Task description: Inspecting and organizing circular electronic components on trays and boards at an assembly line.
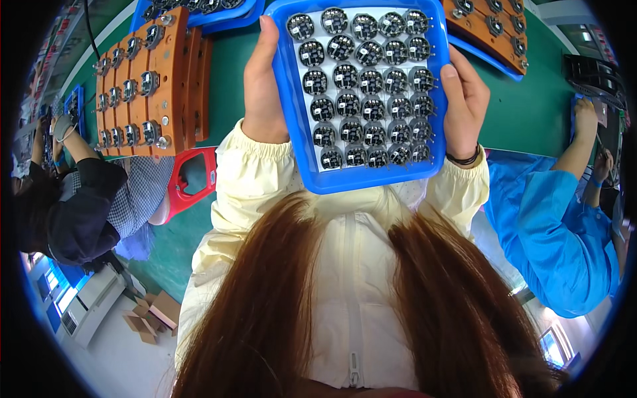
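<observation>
Between my hands I hold up a blue plastic tray (pixel 368 182). Rows of small round circuit boards (pixel 370 81) with dark faces and pins stand on its white lining. My left hand (pixel 265 86) grips the tray's left side, thumb up along the rim and the fingers hidden behind it. On the opposite rim, my right hand (pixel 464 99) is closed, with the thumb in front and fingers bent behind the edge. The tray tilts toward me, above the green table (pixel 524 126).
Stacked orange fixture blocks (pixel 176 86) with round boards stand at the left. Another orange fixture (pixel 507 43) lies at the far right. Behind my tray is a further blue tray (pixel 232 20). People in dark (pixel 86 205) and blue clothing (pixel 557 232) work on either side. A red stool (pixel 199 186) is at left.
</observation>
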{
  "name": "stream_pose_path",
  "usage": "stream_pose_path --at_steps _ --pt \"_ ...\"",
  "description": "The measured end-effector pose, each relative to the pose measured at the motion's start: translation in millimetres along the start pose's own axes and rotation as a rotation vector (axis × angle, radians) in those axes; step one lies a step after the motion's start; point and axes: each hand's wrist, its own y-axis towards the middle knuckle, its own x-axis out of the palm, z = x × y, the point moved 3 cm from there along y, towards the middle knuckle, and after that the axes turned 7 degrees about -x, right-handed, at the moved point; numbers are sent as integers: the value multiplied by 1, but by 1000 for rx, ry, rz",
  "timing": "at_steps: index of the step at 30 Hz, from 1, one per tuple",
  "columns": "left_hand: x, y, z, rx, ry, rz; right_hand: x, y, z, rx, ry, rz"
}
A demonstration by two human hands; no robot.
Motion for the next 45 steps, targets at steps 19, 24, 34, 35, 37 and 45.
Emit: stream_pose_path --at_steps 19,24,34,35,37,45 --pt "-3 2 -1 -18 -3 -49 -1 1 3 -34 -54 -23" --pt "-1 -1 -2 -24 1 -63 -3 2 5 -40 -73 -15" --pt "-3 3 -1 -22 12 -82 -2 3 3 -22 39 11" --pt "-3 3 -1 -22 14 -84 -2 3 4 -23 40 11" --pt "-4 4 0 -23 18 -89 -3 4 7 -2 99 17" --pt "-6 10 3 -34 31 -106 -2 4 4 -11 93 11"
